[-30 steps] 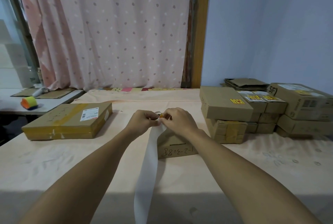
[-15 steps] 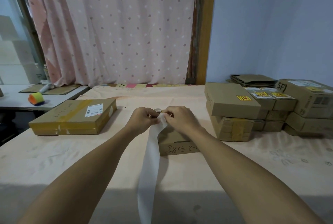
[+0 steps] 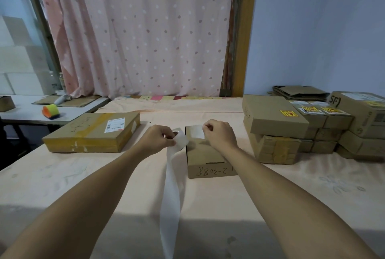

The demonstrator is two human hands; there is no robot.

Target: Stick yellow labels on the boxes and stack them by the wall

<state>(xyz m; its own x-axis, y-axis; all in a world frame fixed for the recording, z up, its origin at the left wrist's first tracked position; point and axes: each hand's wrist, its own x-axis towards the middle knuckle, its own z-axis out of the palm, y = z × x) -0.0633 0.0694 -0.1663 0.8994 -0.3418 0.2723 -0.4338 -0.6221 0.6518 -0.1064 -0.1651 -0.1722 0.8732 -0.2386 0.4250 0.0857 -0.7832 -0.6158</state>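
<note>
A small cardboard box (image 3: 206, 160) with handwriting on its front sits in the middle of the table. My left hand (image 3: 159, 138) grips a label roll (image 3: 180, 136) just left of it, and a long white backing strip (image 3: 171, 200) hangs down from the roll. Above the box's far edge my right hand (image 3: 218, 134) pinches a single label (image 3: 198, 131) whose pale underside faces me. A flat taped box (image 3: 91, 132) lies to the left. Labelled boxes (image 3: 275, 118) are stacked by the blue wall at the right.
A low side table (image 3: 27, 112) at the left holds an orange and green tape dispenser (image 3: 50, 111) and flat cardboard. Folded cardboard sheets (image 3: 300, 91) lie behind the stacked boxes. A pink curtain (image 3: 135, 29) hangs at the back.
My hands were together at the roll; now they have parted. The right hand has pulled a label off and moved right over the small box. The view has shifted slightly.
</note>
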